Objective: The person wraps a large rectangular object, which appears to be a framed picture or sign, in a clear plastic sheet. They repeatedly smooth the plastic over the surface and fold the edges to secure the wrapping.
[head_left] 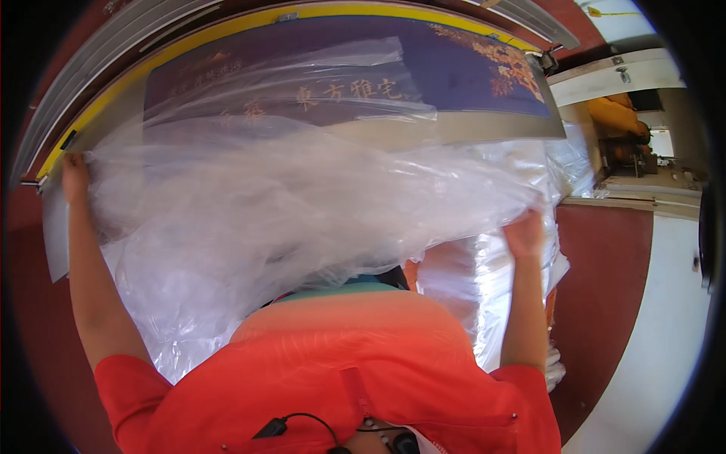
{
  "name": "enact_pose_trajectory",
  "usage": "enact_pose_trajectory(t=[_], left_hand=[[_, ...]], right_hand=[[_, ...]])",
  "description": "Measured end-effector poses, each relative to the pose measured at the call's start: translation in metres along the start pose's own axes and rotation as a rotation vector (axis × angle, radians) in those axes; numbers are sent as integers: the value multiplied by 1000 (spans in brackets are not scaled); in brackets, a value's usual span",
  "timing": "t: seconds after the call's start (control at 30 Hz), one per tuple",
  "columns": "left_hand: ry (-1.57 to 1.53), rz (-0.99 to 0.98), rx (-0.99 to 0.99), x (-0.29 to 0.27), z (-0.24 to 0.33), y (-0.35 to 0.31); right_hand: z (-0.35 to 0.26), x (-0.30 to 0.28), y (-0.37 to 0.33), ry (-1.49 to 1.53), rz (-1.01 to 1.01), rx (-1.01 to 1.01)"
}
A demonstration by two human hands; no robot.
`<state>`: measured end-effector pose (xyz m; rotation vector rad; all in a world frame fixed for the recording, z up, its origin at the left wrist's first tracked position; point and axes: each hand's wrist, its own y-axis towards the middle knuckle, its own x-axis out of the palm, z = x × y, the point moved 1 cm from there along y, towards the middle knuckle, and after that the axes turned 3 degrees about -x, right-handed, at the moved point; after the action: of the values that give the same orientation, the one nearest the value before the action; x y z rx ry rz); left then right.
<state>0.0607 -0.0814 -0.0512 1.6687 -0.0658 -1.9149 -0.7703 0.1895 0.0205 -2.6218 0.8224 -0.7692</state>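
Note:
A wide sheet of clear plastic film (302, 189) stretches between my two raised arms, creased and partly smeared by motion. At the far left, my left hand (76, 178) is closed on the film's edge. My right hand (523, 231) grips the opposite edge at the right, its fingers blurred. Beyond and partly under the film lies a long dark purple panel (469, 83) with gold lettering and an orange tree pattern. The film covers the panel's left and middle part; its right end shows bare.
A yellow strip (363, 10) borders the far side of the panel, with grey metal rails (522, 19) behind it. More shiny plastic (484, 295) hangs in folds near my body. To the right are an opening (643, 136) and reddish floor (605, 280).

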Motion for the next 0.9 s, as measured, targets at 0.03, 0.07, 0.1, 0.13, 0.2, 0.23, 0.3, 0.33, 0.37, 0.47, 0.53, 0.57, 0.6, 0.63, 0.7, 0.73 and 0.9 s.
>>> enact_pose_trajectory(t=[0.03, 0.07, 0.1, 0.13, 0.2, 0.23, 0.3, 0.33, 0.37, 0.47, 0.53, 0.57, 0.6, 0.63, 0.7, 0.73, 0.9], left_hand=[[-8, -39, -1, 0, -7, 2], [-17, -80, 3, 2, -8, 3], [-30, -67, -7, 0, -3, 0], [-37, -55, -13, -7, 13, -7], [-23, -45, -9, -21, 28, -19], [-19, -45, 1, -24, 32, -22], [-86, -53, 61, -20, 37, -17], [-163, -74, 113, -5, 41, -15], [-187, -79, 141, -16, 33, -18], [-193, -69, 122, -38, 30, -31], [-158, -84, 37, -42, 25, -39], [-167, -99, 26, -36, 35, -35], [-180, -109, 58, -30, 44, -30], [-174, -106, 71, -31, 45, -29], [-154, -71, 121, -34, 45, -31], [-141, -45, 162, -37, 42, -37], [-205, -145, 139, -83, -13, -85]], right_hand=[[12, 15, -3, 170, -22, 173], [36, 11, 1, 144, -53, 228], [35, 0, 3, -70, -67, 202], [27, -13, 7, -279, -79, 178], [-43, -10, 18, -577, 335, 56], [-85, -15, 23, -791, 244, -36], [-177, -48, 53, -1363, 186, -62], [-230, -48, 67, -1902, 243, -100], [-231, 10, 65, -2197, 357, -580], [-146, 190, 30, -1971, 179, -2062], [-73, 230, 40, -1995, -474, -1850], [-69, 216, 65, -2381, -306, -1517], [-72, 203, 91, -2697, -124, -1111], [-67, 216, 99, -2369, -185, -1210], [-35, 239, 107, -1824, -435, -1333], [-8, 242, 109, -1600, -613, -1364], [58, 225, 20, -1887, -1318, -970]])
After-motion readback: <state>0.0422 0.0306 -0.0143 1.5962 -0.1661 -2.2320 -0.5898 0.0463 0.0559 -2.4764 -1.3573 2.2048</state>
